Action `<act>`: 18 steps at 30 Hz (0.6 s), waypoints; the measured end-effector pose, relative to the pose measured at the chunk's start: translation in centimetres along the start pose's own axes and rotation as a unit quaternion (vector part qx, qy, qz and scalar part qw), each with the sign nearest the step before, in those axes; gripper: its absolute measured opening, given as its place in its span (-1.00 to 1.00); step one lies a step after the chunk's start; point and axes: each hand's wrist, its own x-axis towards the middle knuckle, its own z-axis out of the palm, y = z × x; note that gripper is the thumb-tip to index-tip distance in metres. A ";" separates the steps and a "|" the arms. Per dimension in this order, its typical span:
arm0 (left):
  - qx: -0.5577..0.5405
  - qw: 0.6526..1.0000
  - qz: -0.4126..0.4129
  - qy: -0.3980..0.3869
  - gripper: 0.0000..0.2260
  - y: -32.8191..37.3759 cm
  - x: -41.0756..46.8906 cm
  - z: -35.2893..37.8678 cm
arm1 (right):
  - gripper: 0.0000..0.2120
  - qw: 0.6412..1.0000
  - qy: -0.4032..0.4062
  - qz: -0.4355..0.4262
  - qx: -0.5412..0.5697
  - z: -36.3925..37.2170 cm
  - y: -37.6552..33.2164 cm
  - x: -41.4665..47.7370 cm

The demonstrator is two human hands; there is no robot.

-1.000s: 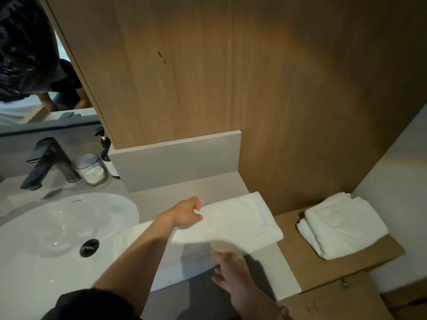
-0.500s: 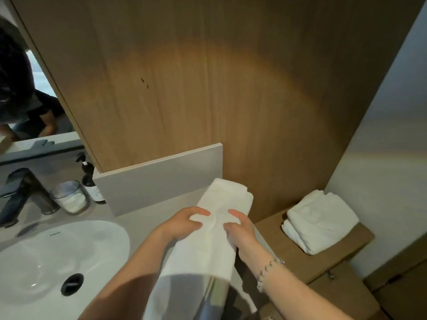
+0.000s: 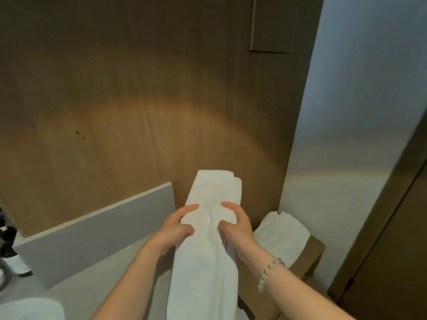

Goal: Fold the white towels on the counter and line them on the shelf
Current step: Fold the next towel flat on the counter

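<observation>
We see a long white terry towel [image 3: 205, 269], folded into a narrow strip, held in the air above the right edge of the pale grey stone counter [image 3: 80, 294]. Its length runs away from us, and its far end is raised toward the brown wood-grain wall panel [image 3: 138, 112].

The left hand [image 3: 175, 229] grips the strip's left side and the right hand [image 3: 238, 227] its right side, level with each other (roughly a third of the way down from the far end). On each hand two fingers [image 3: 193, 206] curl onto the near face, a little spread, pinching the cloth so that it puckers between the hands. The other fingers are hidden behind the towel. A pale beaded bracelet [image 3: 270, 273] circles the right wrist.

Beside the counter's right edge and lower down is a brown wooden shelf [image 3: 315, 248]. A folded white towel pile [image 3: 282, 236] lies at its back edge, against the pale wall, partly hidden by the right hand.

A flat grey upstand slab [image 3: 97, 234] runs along the counter's back edge. A dark labelled bottle [image 3: 13, 255] stands at the slab's left end, and the rim of a white round basin [image 3: 30, 308] shows at the counter's near left. A dark brown door [image 3: 392, 227] stands to the right.
</observation>
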 end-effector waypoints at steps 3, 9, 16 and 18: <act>0.000 1.000 0.006 -0.006 -0.49 1.5 1.2 3.1 | -0.59 1.000 0.014 -0.024 -0.010 -3.1 0.3 1.2; -0.021 1.000 -0.002 -0.011 -0.48 4.1 4.6 11.0 | -0.64 0.998 0.011 -0.045 -0.039 -11.6 -0.7 5.3; -0.044 0.997 0.033 0.055 -0.51 11.2 8.0 23.3 | -0.63 0.985 -0.035 -0.139 -0.100 -24.5 -4.9 10.9; -0.039 0.994 0.052 0.084 -0.54 14.1 8.6 27.0 | -0.63 0.980 -0.052 -0.160 -0.105 -28.5 -6.7 12.2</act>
